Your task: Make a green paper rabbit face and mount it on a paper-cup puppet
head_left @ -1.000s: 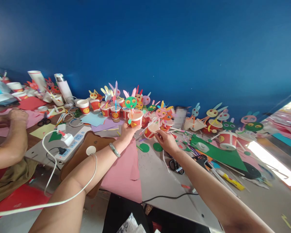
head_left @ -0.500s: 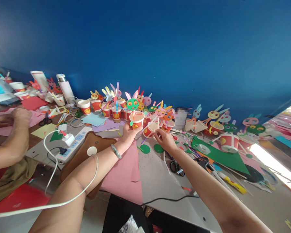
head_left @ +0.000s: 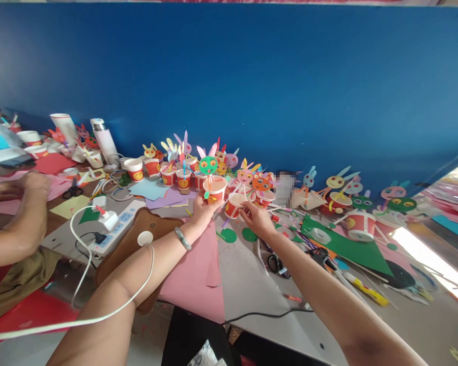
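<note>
The left hand (head_left: 205, 211) was closed around a red-and-white paper cup (head_left: 218, 194), held nearer the table's (head_left: 248, 277) far edge than its near one. The cup had a yellow emblem, a white rim and a small green disc at its left side; a green paper face (head_left: 208, 165) with dark lashes, orange eyes and pink ears rose above it. Its mouth pointed up, its long axis close to upright, and the face looked toward the near edge.

Just right of it, the right hand (head_left: 260, 219) had fingers bent together at the rim of a second cup (head_left: 232, 209); whether they pinched it, I could not tell. That cup leaned, its mouth up and rightward. Pink paper (head_left: 193, 284) reached the table's near edge.
</note>
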Motion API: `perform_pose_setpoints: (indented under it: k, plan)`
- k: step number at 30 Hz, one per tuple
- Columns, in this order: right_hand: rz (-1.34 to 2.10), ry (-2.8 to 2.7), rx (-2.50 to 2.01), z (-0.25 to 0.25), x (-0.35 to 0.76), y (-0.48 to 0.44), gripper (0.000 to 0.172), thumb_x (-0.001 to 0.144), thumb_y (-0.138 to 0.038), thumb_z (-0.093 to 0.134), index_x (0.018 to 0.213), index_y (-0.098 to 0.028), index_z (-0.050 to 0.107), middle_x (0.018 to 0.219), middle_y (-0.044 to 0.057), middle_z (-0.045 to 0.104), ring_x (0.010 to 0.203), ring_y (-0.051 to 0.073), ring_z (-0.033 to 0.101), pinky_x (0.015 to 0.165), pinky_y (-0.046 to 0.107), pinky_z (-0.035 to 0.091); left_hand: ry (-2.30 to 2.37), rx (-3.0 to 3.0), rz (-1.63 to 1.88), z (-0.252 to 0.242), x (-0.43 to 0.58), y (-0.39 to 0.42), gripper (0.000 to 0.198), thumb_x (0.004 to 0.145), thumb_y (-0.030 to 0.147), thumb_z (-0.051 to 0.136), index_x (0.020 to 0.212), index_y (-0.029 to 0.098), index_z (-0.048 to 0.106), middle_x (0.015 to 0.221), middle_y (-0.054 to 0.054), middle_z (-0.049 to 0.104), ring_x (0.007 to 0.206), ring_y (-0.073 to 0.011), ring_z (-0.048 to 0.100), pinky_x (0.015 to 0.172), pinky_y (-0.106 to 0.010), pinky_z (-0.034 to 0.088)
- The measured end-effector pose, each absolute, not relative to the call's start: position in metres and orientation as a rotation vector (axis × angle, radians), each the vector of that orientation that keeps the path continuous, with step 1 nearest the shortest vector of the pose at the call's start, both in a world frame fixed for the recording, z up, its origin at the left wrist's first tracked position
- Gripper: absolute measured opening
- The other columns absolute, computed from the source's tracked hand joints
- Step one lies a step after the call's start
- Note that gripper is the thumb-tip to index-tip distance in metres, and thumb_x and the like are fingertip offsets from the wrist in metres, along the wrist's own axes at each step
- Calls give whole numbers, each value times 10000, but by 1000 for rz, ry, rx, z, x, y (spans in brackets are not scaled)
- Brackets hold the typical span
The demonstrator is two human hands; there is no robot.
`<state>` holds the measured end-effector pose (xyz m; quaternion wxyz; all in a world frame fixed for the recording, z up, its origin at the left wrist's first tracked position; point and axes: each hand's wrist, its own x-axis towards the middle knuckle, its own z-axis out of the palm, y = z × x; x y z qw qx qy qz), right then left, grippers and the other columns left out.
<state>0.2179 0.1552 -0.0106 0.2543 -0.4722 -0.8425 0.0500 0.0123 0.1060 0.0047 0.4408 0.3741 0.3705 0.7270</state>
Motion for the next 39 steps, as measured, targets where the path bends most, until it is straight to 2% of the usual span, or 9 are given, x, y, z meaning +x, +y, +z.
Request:
perform_pose_setpoints:
  k: [10,17,21,25,28,33,39]
  plan:
    - [150,-2275,-1291,-10,218,151,409,965,-392,512,1300,-171,592,808,50,767,621,190,646,603,287,405,943,926,1795,2,12,108,484,532,341,903,919,171,667,792,-32,724,625,-152,611,646,-321,513]
    - [143,-2292,-1263,-13,220,146,451,963,-369,511,1357,-155,560,821,36,767,636,171,649,616,270,421,972,919,1851,1,6,113,456,514,287,895,893,175,668,922,-63,752,856,-210,686,809,-348,539]
    - [114,-2302,-1267,-16,218,147,435,956,-356,519,1338,-156,576,853,43,774,646,170,652,616,267,413,971,907,1894,4,3,115,486,523,264,880,959,180,683,986,-72,760,909,-226,695,886,-385,537]
    - [64,-2291,-1294,-17,216,152,347,965,-345,495,1231,-175,640,916,75,782,709,189,674,623,271,402,980,885,1932,10,-4,117,510,525,248,871,999,185,694,958,-62,763,902,-225,695,879,-383,538]
    - [32,-2273,-1317,-17,214,154,309,977,-359,477,1134,-182,674,944,92,782,763,207,691,629,275,396,1000,858,1955,15,-13,121,503,511,237,862,984,184,698,964,-59,764,885,-217,688,858,-368,535]
    - [18,-2236,-1338,-18,209,153,307,993,-374,460,1090,-180,678,920,88,780,802,213,705,652,274,400,1007,863,1939,17,-29,130,528,473,242,874,968,178,702,952,-50,765,861,-208,681,852,-365,543]
    - [36,-2221,-1355,-17,199,153,295,982,-365,474,1101,-177,669,892,79,777,797,219,707,650,279,399,1056,877,1800,7,-45,146,501,431,230,882,890,143,701,871,-83,745,855,-255,696,847,-426,551]
